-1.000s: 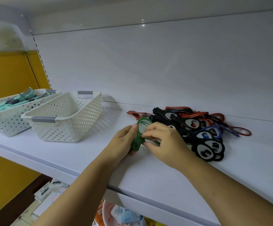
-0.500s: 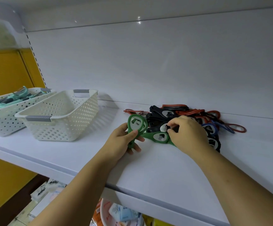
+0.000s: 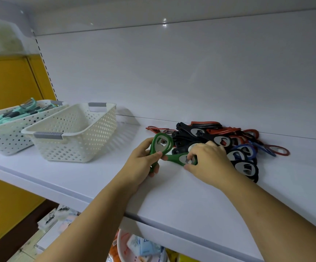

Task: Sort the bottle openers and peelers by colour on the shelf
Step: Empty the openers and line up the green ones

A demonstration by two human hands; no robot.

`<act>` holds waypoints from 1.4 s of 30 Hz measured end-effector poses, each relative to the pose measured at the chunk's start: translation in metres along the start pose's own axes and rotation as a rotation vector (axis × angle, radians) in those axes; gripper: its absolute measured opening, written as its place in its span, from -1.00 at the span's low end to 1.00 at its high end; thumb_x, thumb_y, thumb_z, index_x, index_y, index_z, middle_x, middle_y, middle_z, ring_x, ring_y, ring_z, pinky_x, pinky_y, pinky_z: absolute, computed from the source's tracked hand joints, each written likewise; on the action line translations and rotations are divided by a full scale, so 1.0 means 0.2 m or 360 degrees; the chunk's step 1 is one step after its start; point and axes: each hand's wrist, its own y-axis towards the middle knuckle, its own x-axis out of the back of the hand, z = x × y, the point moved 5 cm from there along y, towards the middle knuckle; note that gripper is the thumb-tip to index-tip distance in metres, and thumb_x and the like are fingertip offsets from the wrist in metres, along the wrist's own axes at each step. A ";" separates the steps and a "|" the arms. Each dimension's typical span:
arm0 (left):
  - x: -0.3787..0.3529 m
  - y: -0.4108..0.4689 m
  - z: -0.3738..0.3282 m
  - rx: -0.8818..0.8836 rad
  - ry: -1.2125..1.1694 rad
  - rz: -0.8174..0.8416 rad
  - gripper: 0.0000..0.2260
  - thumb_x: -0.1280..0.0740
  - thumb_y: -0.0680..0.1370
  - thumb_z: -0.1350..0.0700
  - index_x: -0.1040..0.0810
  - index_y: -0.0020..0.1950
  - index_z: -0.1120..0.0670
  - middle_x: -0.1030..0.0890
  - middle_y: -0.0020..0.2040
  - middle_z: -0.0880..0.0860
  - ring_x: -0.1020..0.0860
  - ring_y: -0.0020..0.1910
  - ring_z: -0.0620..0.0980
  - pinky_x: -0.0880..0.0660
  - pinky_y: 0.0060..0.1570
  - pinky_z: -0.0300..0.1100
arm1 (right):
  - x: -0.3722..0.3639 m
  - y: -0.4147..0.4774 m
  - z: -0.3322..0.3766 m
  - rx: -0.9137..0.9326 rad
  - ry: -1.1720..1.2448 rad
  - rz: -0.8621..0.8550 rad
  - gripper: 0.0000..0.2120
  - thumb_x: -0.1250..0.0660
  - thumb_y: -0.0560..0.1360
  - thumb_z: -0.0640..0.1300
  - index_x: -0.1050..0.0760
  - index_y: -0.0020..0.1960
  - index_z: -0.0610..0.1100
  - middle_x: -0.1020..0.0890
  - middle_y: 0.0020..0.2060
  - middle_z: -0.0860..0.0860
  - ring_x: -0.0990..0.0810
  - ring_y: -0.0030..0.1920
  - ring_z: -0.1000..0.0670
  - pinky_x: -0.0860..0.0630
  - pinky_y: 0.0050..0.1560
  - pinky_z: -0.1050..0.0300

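A heap of black, red and blue bottle openers (image 3: 219,140) lies on the white shelf (image 3: 172,195) against the back wall. My left hand (image 3: 142,165) grips a green bottle opener (image 3: 161,143), its round head upright above my thumb. My right hand (image 3: 208,163) pinches the head of a second green bottle opener (image 3: 178,157) that lies flat at the heap's near edge, its handle pointing at my left hand. Mint and grey peelers (image 3: 11,114) fill the far-left white basket (image 3: 4,137).
An empty white perforated basket (image 3: 89,140) with grey handles stands left of my hands. The shelf's front edge runs just below my wrists. A yellow wall is at the left, and packaged goods show on the level below.
My right hand left the first green opener, reached to the heap and took hold of a second green opener. My left hand keeps the first one, now raised upright.
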 end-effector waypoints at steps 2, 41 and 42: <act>0.00 0.00 0.00 0.0008 -0.0003 -0.0009 -0.77 -0.20 0.60 0.28 -0.51 0.14 0.01 -0.63 -0.21 0.05 -0.40 -0.45 -0.05 -0.31 -0.40 -0.22 | 0.00 0.01 0.00 0.0014 -0.0009 -0.0005 -0.82 -0.35 0.48 0.08 -0.53 0.03 0.05 -0.56 0.05 0.16 -0.40 0.16 0.00 -0.24 0.12 0.07; -0.17 -0.08 -0.06 -0.0299 0.0620 0.0451 -0.86 -0.39 0.46 0.31 -0.60 -0.11 0.07 -0.68 -0.23 -0.01 -0.63 -0.23 -0.14 -0.51 -0.25 -0.29 | 0.03 -0.08 0.24 0.0396 0.1276 -0.0244 -0.73 -0.25 0.46 0.03 -0.60 -0.03 -0.13 -0.58 0.14 0.09 -0.51 0.14 0.20 -0.44 0.16 0.30; -0.19 -0.08 -0.07 -0.0209 0.0510 0.0545 -0.79 -0.38 0.45 0.39 -0.58 -0.06 0.09 -0.69 -0.17 0.01 -0.65 -0.15 -0.13 -0.52 -0.19 -0.30 | 0.03 -0.08 0.24 0.0444 0.1264 -0.0231 -0.76 -0.25 0.47 -0.04 -0.60 -0.03 -0.16 -0.58 0.15 0.09 -0.51 0.15 0.19 -0.43 0.17 0.31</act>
